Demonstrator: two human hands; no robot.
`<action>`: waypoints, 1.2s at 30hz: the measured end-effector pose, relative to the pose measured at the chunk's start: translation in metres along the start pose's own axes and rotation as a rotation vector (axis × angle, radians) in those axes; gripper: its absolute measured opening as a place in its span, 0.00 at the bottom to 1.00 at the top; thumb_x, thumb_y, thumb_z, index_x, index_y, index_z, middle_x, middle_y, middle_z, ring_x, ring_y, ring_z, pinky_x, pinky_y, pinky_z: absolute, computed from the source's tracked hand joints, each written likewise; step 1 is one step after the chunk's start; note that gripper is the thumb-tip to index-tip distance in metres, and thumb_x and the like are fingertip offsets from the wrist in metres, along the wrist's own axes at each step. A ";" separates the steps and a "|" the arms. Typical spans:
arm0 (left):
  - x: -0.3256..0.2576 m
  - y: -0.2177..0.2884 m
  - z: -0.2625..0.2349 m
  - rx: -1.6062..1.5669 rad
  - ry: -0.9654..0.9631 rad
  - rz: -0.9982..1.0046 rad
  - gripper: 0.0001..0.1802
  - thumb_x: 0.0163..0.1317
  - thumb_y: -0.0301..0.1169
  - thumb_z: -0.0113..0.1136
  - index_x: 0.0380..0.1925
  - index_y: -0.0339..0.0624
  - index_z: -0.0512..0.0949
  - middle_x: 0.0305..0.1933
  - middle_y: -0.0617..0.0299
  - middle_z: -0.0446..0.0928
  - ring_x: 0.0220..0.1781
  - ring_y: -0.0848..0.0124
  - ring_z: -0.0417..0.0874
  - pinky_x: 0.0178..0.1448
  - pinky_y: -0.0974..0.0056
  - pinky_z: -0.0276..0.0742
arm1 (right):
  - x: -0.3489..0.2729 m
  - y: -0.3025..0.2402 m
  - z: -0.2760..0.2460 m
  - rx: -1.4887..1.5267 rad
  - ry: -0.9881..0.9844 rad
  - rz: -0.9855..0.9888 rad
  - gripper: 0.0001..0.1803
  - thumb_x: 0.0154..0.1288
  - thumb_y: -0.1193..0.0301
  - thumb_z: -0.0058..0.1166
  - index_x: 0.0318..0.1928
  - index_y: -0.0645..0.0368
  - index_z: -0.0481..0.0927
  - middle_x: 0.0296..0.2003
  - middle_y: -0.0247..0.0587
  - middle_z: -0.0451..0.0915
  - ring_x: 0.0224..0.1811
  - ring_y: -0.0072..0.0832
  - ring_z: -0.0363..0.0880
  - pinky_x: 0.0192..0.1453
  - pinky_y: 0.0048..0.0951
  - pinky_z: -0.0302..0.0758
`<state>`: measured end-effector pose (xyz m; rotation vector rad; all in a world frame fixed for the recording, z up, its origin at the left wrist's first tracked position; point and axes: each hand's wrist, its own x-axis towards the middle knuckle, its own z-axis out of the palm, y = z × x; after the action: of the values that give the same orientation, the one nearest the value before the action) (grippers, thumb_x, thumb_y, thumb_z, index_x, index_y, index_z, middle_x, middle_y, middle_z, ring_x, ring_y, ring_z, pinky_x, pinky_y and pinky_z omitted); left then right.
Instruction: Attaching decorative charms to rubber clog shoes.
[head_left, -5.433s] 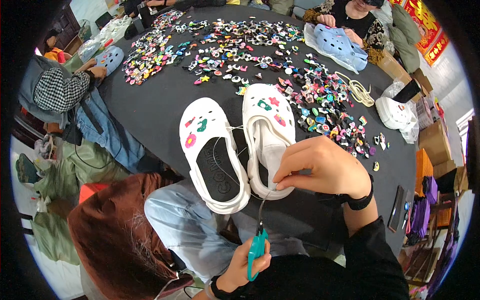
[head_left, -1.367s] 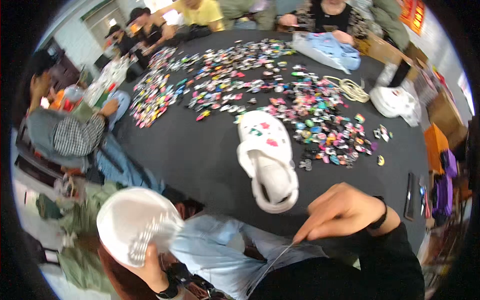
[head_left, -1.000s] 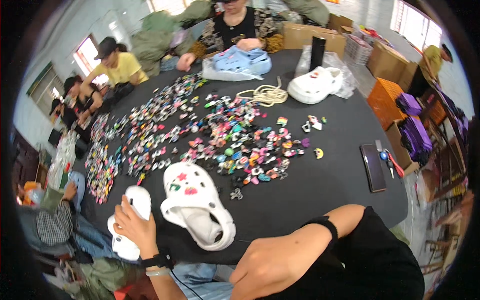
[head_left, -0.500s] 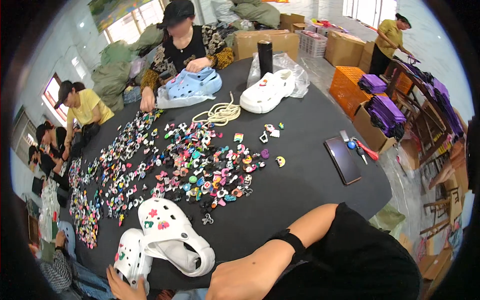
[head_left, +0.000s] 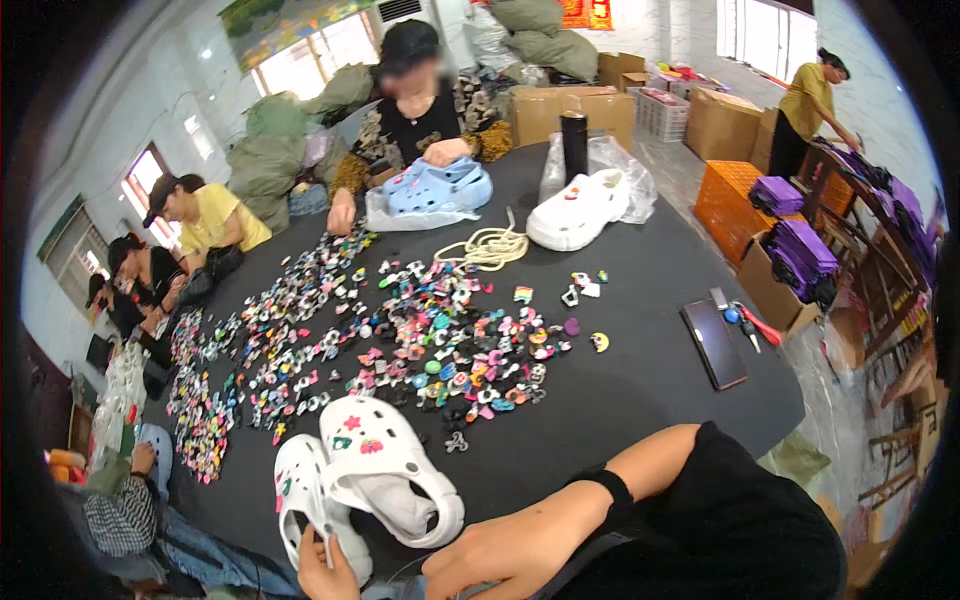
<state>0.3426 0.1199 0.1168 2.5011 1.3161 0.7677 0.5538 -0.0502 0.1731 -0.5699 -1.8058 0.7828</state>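
Two white clogs lie side by side at the table's near edge. The left clog (head_left: 304, 478) is tilted and carries green and pink charms. My left hand (head_left: 330, 568) grips it at the heel end, the thumb on its rim. Flatter on the table, the other clog (head_left: 385, 440) bears a red star, a green charm and a red one on its toe. My right hand (head_left: 490, 558) is bent down beside this clog's heel, a black band on the wrist; its fingers are partly cut off by the lower edge. Beyond the clogs spreads a heap of small colourful shoe charms (head_left: 440, 350).
Across the table a person handles a blue clog (head_left: 440, 187). Near it are a white clog (head_left: 578, 212), a coiled cream cord (head_left: 487, 247) and a black bottle (head_left: 574, 145). A phone (head_left: 714, 344) and keys (head_left: 748, 325) lie right. Other people work at left and far right.
The view has shifted, so the table sits further right and lower. My left hand has turned the left clog, and its heel opening shows now. The person opposite has lowered their head.
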 end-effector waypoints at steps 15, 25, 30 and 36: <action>-0.106 0.049 -0.020 -0.927 -0.806 -0.171 0.22 0.65 0.36 0.54 0.55 0.36 0.64 0.37 0.46 0.77 0.34 0.58 0.80 0.37 0.60 0.73 | 0.004 0.022 0.029 -0.392 -0.481 0.491 0.12 0.65 0.69 0.49 0.45 0.63 0.73 0.33 0.47 0.75 0.32 0.40 0.78 0.32 0.33 0.75; -0.166 0.000 -0.031 -1.001 -0.509 -0.120 0.15 0.69 0.38 0.45 0.31 0.37 0.70 0.24 0.48 0.71 0.27 0.51 0.75 0.30 0.56 0.67 | 0.005 0.040 0.080 -0.180 -0.579 0.620 0.07 0.63 0.70 0.52 0.37 0.61 0.77 0.27 0.46 0.74 0.28 0.41 0.76 0.31 0.33 0.73; -0.236 -0.117 -0.054 -0.589 0.232 -0.313 0.17 0.70 0.36 0.43 0.24 0.39 0.70 0.24 0.65 0.70 0.27 0.73 0.70 0.31 0.64 0.67 | -0.004 0.072 0.092 0.130 -0.640 0.870 0.16 0.68 0.69 0.47 0.53 0.62 0.72 0.32 0.43 0.77 0.31 0.31 0.78 0.35 0.28 0.74; -0.320 -0.268 -0.081 -0.679 0.592 -1.144 0.20 0.71 0.47 0.41 0.24 0.48 0.67 0.16 0.74 0.57 0.15 0.84 0.54 0.18 0.76 0.49 | -0.019 0.092 0.100 0.295 -0.660 1.054 0.18 0.70 0.66 0.46 0.56 0.60 0.72 0.33 0.38 0.78 0.33 0.23 0.77 0.39 0.26 0.73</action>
<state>-0.0387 0.0103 -0.0369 0.7656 1.8718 1.3095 0.4679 -0.0254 0.0683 -1.1796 -1.8266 2.1054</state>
